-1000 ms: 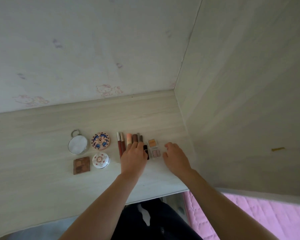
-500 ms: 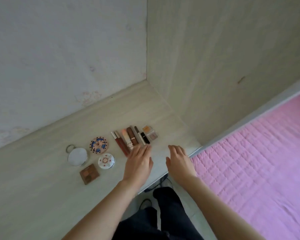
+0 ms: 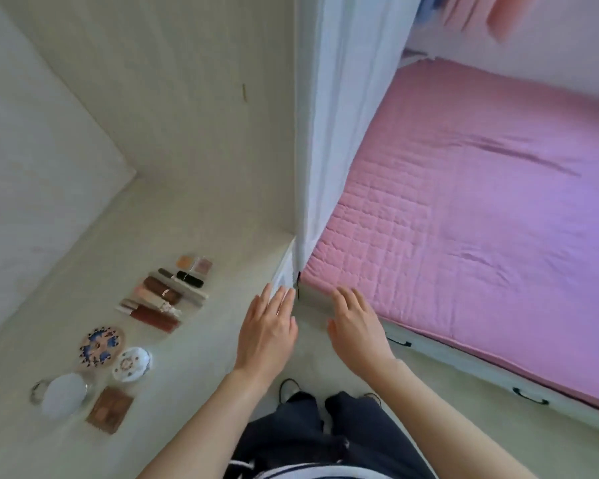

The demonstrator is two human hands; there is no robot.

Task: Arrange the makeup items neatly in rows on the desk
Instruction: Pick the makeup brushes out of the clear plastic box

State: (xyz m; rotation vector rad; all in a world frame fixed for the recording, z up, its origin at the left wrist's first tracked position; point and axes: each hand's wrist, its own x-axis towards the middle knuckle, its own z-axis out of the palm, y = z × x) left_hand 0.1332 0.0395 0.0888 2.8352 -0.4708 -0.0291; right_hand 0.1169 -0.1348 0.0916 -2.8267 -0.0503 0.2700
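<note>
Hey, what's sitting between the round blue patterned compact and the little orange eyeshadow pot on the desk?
In the head view, the row of lipstick tubes lies between the blue patterned compact and the orange eyeshadow pot.

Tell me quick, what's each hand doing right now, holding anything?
Left hand: open, fingers straight, holding nothing, off the makeup.
Right hand: open, fingers relaxed, holding nothing.

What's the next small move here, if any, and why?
Probably none on the items: draw both hands back and stop. The left hand and right hand are open, holding nothing, off to the side of the makeup. The tubes, compacts and palette already lie in rows on the desk.
</note>
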